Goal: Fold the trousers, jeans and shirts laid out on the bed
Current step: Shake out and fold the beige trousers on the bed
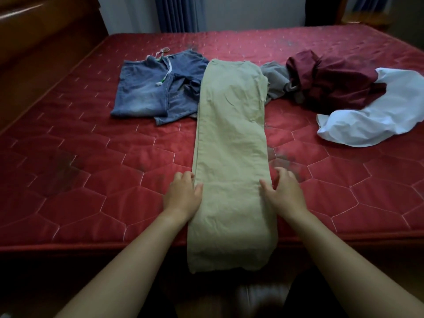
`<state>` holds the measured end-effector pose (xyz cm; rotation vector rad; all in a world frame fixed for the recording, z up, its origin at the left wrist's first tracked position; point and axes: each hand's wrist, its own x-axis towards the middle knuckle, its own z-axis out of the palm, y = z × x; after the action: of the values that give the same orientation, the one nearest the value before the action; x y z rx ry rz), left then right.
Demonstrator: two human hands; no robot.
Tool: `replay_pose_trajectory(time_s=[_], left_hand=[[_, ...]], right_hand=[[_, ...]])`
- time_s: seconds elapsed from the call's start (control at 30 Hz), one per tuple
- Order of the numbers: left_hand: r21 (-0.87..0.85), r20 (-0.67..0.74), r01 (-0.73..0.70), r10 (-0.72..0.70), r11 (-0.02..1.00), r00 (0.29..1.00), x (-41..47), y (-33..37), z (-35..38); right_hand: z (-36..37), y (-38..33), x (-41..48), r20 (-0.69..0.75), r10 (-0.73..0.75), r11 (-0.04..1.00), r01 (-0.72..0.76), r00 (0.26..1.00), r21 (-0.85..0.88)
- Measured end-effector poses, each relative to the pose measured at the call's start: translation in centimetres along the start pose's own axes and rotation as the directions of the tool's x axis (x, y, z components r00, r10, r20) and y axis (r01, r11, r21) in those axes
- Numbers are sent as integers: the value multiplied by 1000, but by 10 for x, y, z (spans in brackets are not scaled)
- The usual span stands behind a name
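Folded khaki trousers (230, 143) are lying down the middle of the bed (68, 180), overhanging its near edge. Near that edge, the left hand (182, 195) and right hand (285, 192) are resting thumbs on the cloth, fingers curled alongside. I cannot tell whether either grip is holding it.

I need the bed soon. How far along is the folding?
Done: the khaki trousers lie folded lengthwise, leg on leg. In hand: the left hand and right hand are at their side edges. Still to do: their cross folds, the jeans, and the crumpled maroon garment, grey garment and white garment.
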<state>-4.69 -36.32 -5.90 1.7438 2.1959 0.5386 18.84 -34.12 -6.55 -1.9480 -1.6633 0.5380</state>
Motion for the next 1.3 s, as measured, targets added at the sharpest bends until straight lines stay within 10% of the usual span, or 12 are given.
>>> replay_pose_trajectory(time_s=[0.37,0.83,1.3], left_hand=[[-116,-152,36,-53,993,987,14,5,0],[-297,75,-55,81,953,994,8,-5,9],[-708,135,56,57,704,989,96,112,-195]], right_hand=[[12,-18,-7,-79,-111,988,119,991,96],[10,-8,-10,202,-105,990,83,974,116],[-159,-167,70,-128,31,940,15,991,342]])
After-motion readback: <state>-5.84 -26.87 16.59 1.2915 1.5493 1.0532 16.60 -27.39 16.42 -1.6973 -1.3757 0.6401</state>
